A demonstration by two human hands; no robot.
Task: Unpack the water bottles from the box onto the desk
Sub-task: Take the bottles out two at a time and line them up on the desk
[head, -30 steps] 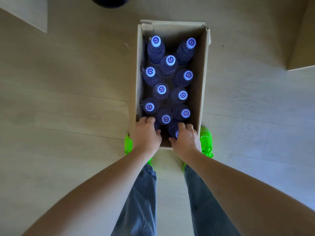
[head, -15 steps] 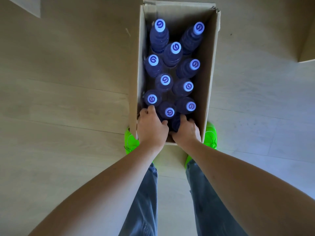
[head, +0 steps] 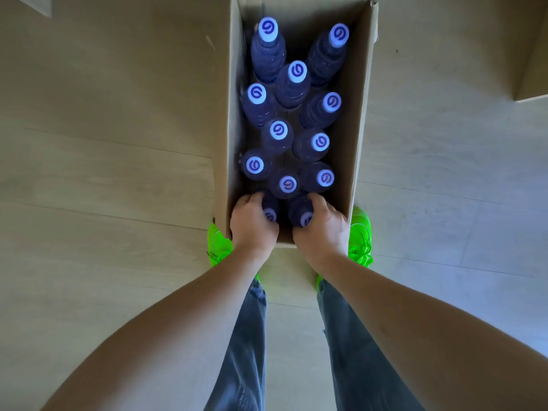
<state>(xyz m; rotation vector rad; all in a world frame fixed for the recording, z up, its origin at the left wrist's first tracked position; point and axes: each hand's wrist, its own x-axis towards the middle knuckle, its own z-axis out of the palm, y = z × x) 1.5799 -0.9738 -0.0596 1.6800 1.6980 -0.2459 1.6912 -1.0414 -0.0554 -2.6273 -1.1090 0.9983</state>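
An open cardboard box (head: pixel 360 120) stands on the floor in front of my feet. Several blue water bottles with white swirl-marked caps stand upright inside it. At the near end my left hand (head: pixel 252 223) wraps the neck of the near-left bottle (head: pixel 271 207). My right hand (head: pixel 321 228) wraps the neck of the near-right bottle (head: pixel 301 213). Both caps peek out beside my fingers. The bottles' lower bodies are hidden in the box.
Pale wood floor (head: pixel 103 188) surrounds the box. My green shoes (head: pixel 360 238) flank its near end. A light board or furniture corner (head: pixel 533 54) juts in at the upper right, another at the upper left (head: pixel 38 2).
The view has closed in on the box. My hands have spread apart a little, and the two near bottles' necks and caps show more between my fingers.
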